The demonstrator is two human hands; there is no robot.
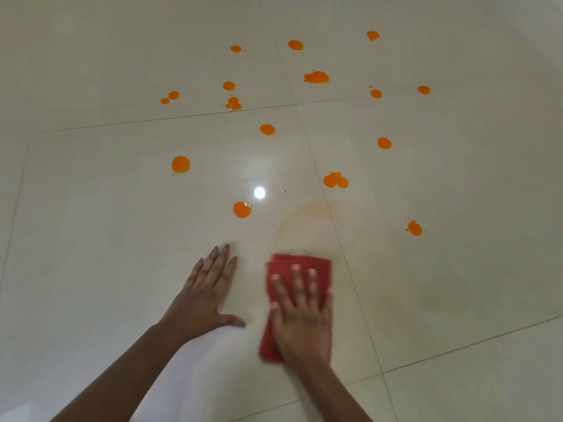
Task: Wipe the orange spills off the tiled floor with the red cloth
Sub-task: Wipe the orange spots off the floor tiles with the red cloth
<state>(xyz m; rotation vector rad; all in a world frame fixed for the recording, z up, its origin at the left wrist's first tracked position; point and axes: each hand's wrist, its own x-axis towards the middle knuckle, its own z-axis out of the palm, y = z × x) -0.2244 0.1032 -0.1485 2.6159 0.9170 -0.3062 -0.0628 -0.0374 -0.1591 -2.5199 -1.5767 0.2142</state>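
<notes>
Right hand (303, 318): flat, fingers straight and spread, palm down on the red cloth (300, 261). No pinch and nothing curled round it. I'm pressing, not gripping. My guess is that this is for wiping load: a flat palm spreads pressure over the folded pad, so more fabric meets the tiled floor (106, 193). The hand is motion-blurred, so the exact finger contact is unclear.

The cloth is folded into a rectangle directly under that palm. Its far edge shows just past my fingertips, and its near left corner sticks out by the wrist.

Left hand (204, 293): flat on bare tile just left of the cloth, fingers straight, thumb out toward the cloth, holding nothing. It looks like a brace for body weight while I lean forward.

A faint yellowish smear (307, 220) starts at the cloth's far edge and fans forward and right. It reads as thin residue and probably needs another pass.

Orange spills, all beyond the cloth:
- nearest blob (242, 209): ahead and slightly left of my fingertips, near a bright light reflection (259, 192)
- double blob (335, 180): ahead and slightly right
- splat (414, 228): well off to the right
- round drop (181, 164): ahead of the left hand
- the rest: scattered farther out, well apart from both hands

Judgement: early in the task, with most spots untouched. The nearest blob looks like the logical next target.
</notes>
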